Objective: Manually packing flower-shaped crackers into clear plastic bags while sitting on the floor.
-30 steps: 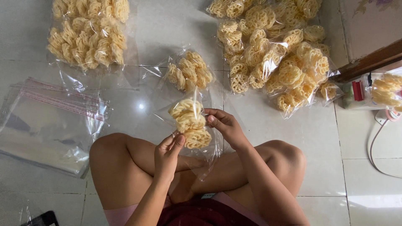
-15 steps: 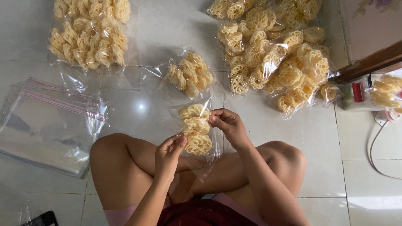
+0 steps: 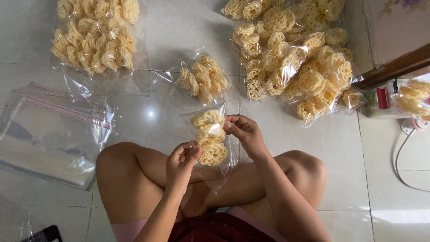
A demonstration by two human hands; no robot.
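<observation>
I sit cross-legged on a tiled floor. Between my hands is a small clear plastic bag (image 3: 209,136) with several pale yellow lattice crackers stacked inside. My left hand (image 3: 181,162) pinches the bag's lower left edge. My right hand (image 3: 244,132) pinches its upper right edge with thumb and fingers. The bag hangs just above my knees, its loose open end trailing down toward my legs.
A filled cracker bag (image 3: 202,78) lies just beyond my hands. A heap of filled bags (image 3: 293,58) lies far right, another pile (image 3: 94,38) far left. A stack of empty clear bags (image 3: 53,130) lies at left. A sealing device (image 3: 380,101) and cable sit at right.
The bag has turned more upright and shifted slightly right. My right hand moved up onto its top edge, and my left hand closed tighter on the lower edge.
</observation>
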